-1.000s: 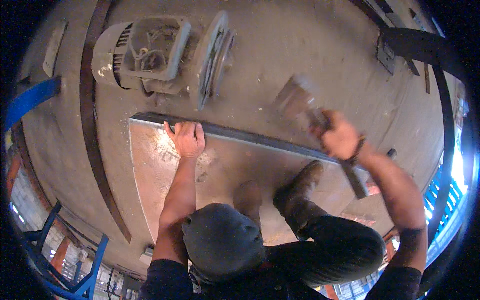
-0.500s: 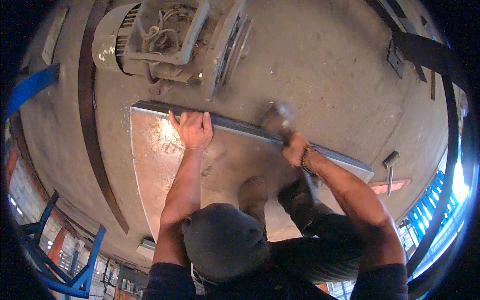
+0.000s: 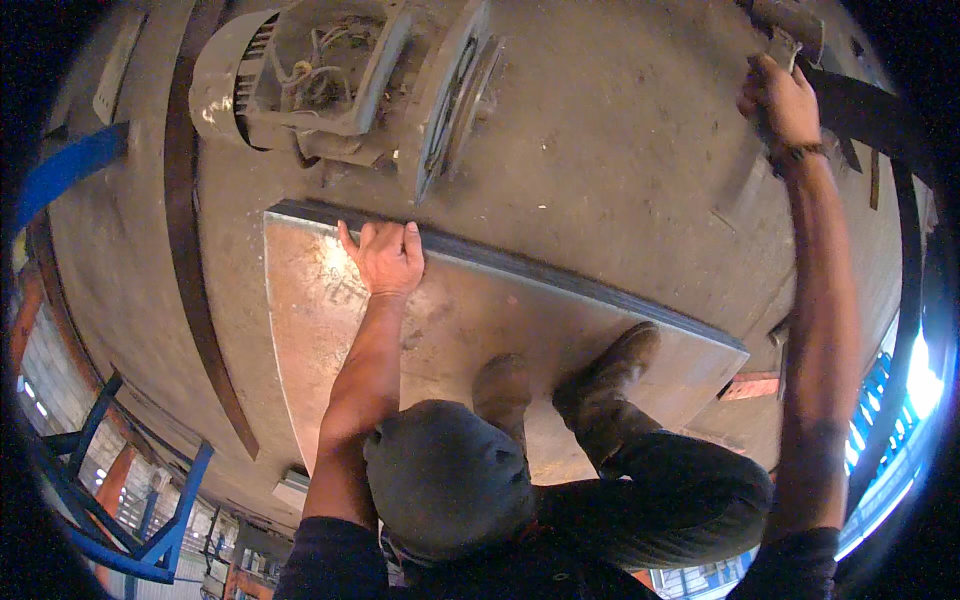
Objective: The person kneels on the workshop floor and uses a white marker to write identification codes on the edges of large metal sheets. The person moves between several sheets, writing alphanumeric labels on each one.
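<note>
My left hand (image 3: 389, 260) is hooked over the upper edge of a stack of flat metal sheets (image 3: 320, 285), its fingers curled at the rim and the thumb to the right. The sheets lie on the floor, with dark layered edges along the far side. High at the right, my right hand (image 3: 788, 100) is closed around the handle of a hammer (image 3: 803, 30). The hammer is raised away from the sheets, its head at the top of the view. Part of its handle is hidden by the fingers.
Beyond the sheets lies a grey electric motor (image 3: 320, 80) with its wiring box uncovered. A long dark metal strip (image 3: 185, 230) runs down the left. Brown boots (image 3: 610, 375) stand on the sheets. A red bar (image 3: 750, 386) lies right. Blue metal frames (image 3: 175, 520) stand lower left.
My right hand has swung the hammer up and to the right, away from the edge of the sheets. My left hand has stayed in place on the edge.
</note>
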{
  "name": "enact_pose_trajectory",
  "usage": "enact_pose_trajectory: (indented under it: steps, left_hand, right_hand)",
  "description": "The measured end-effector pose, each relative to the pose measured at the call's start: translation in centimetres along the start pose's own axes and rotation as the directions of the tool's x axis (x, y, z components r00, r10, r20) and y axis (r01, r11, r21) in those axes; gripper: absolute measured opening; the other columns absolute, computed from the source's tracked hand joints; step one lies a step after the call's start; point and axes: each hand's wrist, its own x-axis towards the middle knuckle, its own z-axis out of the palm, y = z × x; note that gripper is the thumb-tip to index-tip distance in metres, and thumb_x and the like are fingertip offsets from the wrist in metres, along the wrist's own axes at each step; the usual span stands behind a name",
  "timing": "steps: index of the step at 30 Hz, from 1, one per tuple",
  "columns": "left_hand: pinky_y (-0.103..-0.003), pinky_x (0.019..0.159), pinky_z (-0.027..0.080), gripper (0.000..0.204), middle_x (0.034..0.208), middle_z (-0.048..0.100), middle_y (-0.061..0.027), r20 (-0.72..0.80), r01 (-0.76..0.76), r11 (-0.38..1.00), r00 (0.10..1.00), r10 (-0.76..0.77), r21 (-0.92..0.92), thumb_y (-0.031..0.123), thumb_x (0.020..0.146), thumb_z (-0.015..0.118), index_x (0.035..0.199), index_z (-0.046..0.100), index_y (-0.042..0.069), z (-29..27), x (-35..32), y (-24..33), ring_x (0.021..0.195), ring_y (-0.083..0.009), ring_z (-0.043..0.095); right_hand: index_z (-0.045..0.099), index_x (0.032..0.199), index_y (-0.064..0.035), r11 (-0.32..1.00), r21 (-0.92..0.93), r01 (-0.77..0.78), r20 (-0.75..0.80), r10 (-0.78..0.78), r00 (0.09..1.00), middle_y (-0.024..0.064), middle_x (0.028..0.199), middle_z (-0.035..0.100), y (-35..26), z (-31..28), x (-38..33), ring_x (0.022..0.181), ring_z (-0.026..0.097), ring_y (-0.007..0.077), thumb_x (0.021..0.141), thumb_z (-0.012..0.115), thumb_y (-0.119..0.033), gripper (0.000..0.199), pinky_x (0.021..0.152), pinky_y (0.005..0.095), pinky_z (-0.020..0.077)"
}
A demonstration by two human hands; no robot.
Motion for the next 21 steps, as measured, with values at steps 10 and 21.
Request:
enact_pose_trajectory:
  steps: [10, 21]
  left_hand:
    - [-0.06, 0.113, 0.017, 0.032, 0.068, 0.061, -0.0024, -0.091, -0.073, 0.997, 0.993, 0.072, -0.005, 0.028, 0.089, 0.058, 0.064, 0.062, 0.009, 0.2, 0.0, -0.7, 0.082, -0.0249, 0.055]
    - [-0.062, 0.115, 0.007, 0.093, 0.151, 0.032, -0.0156, -0.31, 0.538, 0.843, 0.803, -0.509, 0.01, 0.049, 0.071, 0.075, 0.145, 0.035, 0.011, -1.1, 1.2, -5.6, 0.144, -0.0324, 0.023]
  right_hand:
    - [0.06, 0.115, 0.0034, 0.757, -0.605, 0.248, 0.757, 0.45, 0.474, 0.0299, 0.108, 0.064, 20.6, 3.0, -22.7, 0.106, 0.061, 0.044, 0.073, 0.062, -0.019, 0.048, 0.093, 0.0491, 0.0492]
    - [0.058, 0.117, 0.0033, 0.787, -0.617, -0.018, 0.579, 0.469, 0.666, 0.0185, 0.084, 0.067, 18.1, -3.4, -23.8, 0.07, 0.068, 0.0273, 0.081, 0.056, -0.006, 0.037, 0.064, 0.0401, 0.0553]
